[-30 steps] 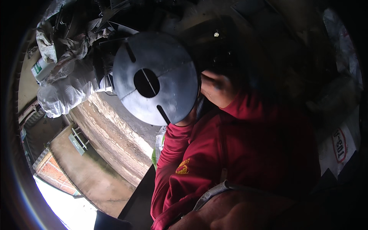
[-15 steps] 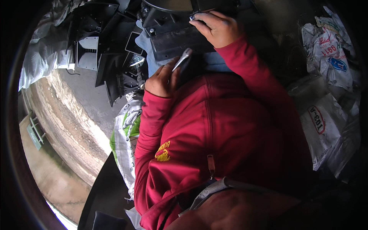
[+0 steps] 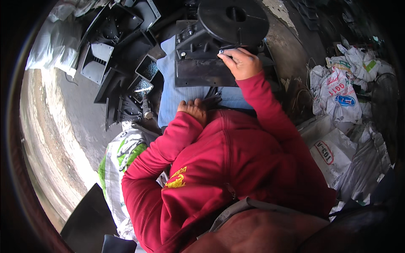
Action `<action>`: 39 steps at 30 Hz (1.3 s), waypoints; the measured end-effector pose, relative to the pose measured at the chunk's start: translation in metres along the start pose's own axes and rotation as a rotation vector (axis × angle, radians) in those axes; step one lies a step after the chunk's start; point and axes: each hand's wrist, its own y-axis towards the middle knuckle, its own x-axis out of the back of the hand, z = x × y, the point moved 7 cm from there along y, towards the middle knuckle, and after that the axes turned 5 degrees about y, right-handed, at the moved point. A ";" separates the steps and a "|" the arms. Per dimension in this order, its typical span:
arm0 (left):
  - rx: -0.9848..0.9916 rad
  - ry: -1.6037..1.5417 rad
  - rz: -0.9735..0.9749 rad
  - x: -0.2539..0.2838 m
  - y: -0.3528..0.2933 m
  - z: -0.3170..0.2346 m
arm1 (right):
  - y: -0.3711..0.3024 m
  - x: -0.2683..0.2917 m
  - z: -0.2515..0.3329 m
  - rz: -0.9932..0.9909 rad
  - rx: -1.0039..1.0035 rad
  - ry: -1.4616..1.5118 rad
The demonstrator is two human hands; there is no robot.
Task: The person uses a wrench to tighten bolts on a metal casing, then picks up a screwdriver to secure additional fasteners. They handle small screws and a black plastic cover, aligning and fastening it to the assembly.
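Across my thighs rests a large black bracket-like part with ribs and a flat front plate. A round black disc with a central hole stands over its far side. My right hand pinches a small shiny bolt between thumb and forefinger at the part's ribbed middle. Another bolt sits at the part's left. My left hand is curled low against my lap, beside dark strips; its fingertips and anything inside them are hidden.
Two small trays of metal fasteners, one behind the other, stand left of my leg. Several black plastic parts are piled beyond them. White sacks lie at the right and by my left elbow.
My left hand has dropped from the part's front edge to my lap, and the silver tool it held no longer shows there. My right hand keeps its pinch. The view has shifted.
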 end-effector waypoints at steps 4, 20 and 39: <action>-0.070 -0.132 -0.052 -0.009 -0.002 0.005 | -0.002 0.000 -0.004 -0.018 0.033 0.024; 0.012 -0.875 -0.583 0.113 -0.048 0.052 | -0.005 0.003 -0.005 -0.008 0.034 -0.028; -0.038 -0.193 -0.814 0.117 0.003 0.025 | -0.012 -0.004 -0.022 -0.108 -0.015 0.086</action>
